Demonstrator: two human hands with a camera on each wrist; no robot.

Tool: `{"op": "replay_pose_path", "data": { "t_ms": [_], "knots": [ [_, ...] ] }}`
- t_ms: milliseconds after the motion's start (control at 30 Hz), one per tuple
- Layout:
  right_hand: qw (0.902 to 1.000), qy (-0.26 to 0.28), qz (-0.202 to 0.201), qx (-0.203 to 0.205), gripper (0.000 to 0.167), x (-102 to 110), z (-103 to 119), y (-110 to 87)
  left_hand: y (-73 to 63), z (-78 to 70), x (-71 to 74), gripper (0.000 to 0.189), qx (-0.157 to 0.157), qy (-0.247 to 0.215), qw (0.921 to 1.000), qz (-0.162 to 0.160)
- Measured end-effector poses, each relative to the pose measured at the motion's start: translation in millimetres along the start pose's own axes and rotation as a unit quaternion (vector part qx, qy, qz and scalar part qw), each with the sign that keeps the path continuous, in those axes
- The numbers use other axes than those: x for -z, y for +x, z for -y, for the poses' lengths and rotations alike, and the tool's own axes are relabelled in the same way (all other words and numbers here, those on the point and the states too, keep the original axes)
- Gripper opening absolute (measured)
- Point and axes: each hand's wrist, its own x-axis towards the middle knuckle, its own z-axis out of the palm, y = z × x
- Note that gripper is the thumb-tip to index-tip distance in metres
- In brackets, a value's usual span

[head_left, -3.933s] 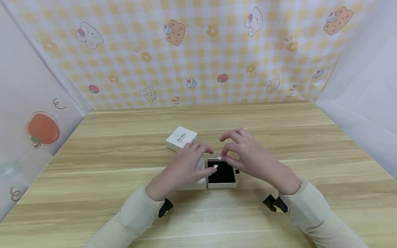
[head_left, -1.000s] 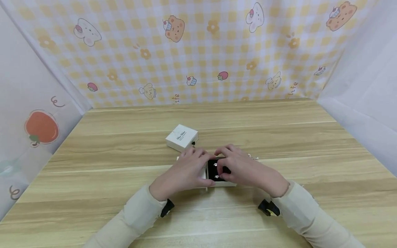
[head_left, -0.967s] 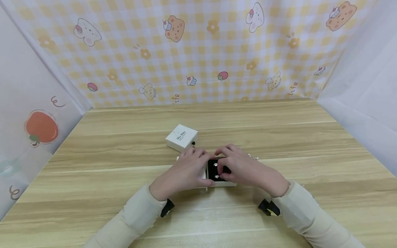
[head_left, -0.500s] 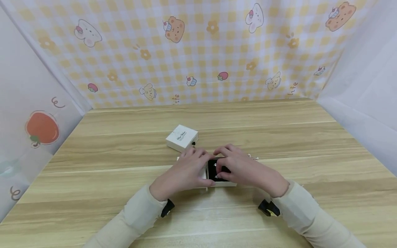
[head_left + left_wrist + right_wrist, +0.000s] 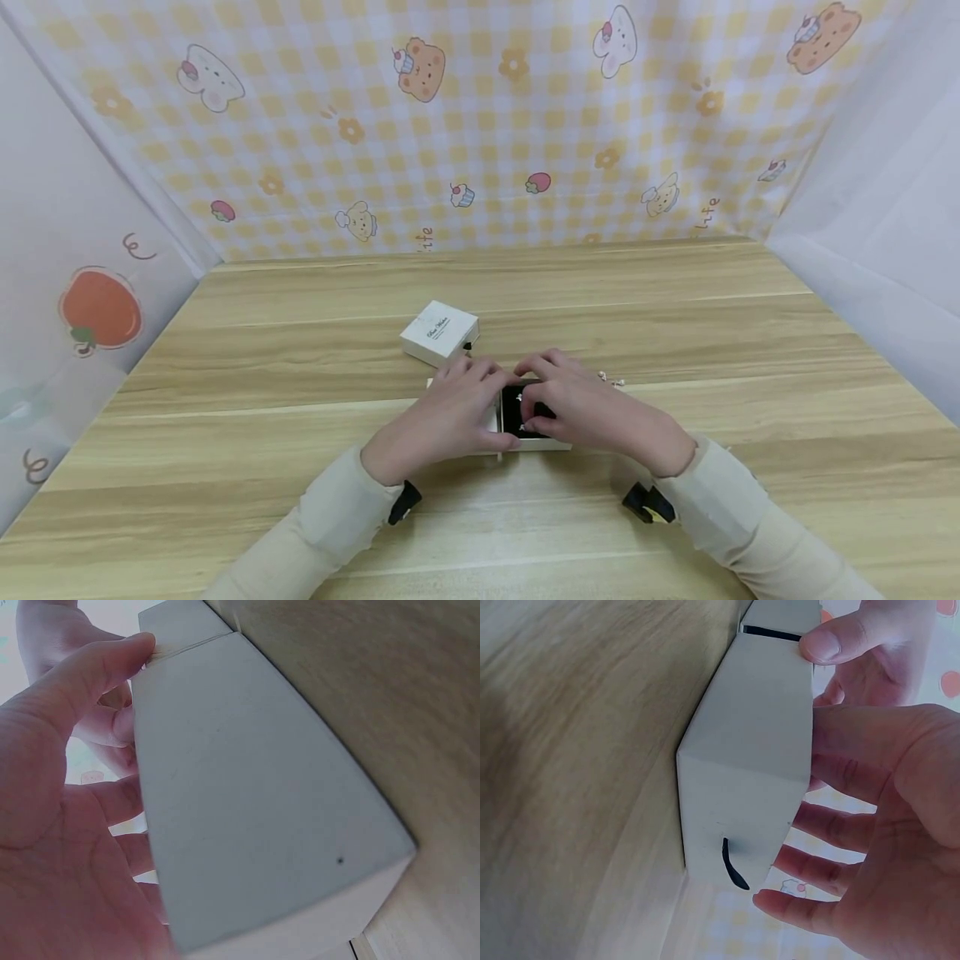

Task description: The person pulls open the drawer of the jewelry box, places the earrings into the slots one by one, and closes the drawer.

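Observation:
A white jewelry box lies on the table with its black-lined drawer (image 5: 512,417) pulled out to the right. My left hand (image 5: 450,408) holds the box across its sleeve (image 5: 247,795), with the thumb at the near edge by the drawer joint and the fingers over the far side. My right hand (image 5: 573,404) reaches into the drawer, its thumb and index finger curled together at a small sparkling earring (image 5: 522,427) that they partly cover. A second earring (image 5: 520,398) sits farther back on the black lining. In the right wrist view, a black pull tab (image 5: 733,866) hangs from the drawer's end.
Behind my left hand stands another white box (image 5: 438,329) with printed lettering and a black tab. Small sparkling jewelry pieces (image 5: 615,382) lie on the wooden table (image 5: 675,325) beyond my right wrist. A yellow checked cloth (image 5: 487,125) hangs at the back.
Since the oldest frame, my right hand has brought the second earring down into the drawer, and my left hand has settled on the box. Over the last second, my right fingers shift slightly left over the near earring.

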Motion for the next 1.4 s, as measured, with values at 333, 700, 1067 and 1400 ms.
{"op": "replay_pose_path", "data": {
  "t_ms": [333,700,1067,1400],
  "knots": [
    [1.0,-0.003,0.007,0.0,0.007,-0.7,0.6,-0.5,0.4,-0.2,0.1,0.064,0.0,-0.004,1.0,0.005],
    [0.9998,-0.016,0.009,-0.001,0.008,-1.5,2.2,0.0,0.8,-0.3,0.4,0.065,0.0,0.003,1.0,0.003],
    [0.9999,-0.01,0.013,-0.004,0.009,-2.3,2.8,1.4,0.7,-0.4,0.9,0.065,0.005,0.002,1.0,0.007],
    [0.9995,0.008,0.025,-0.015,0.009,-0.7,3.5,0.3,0.8,-0.1,-0.2,0.066,0.004,0.002,0.9999,0.013]
  ]
}}
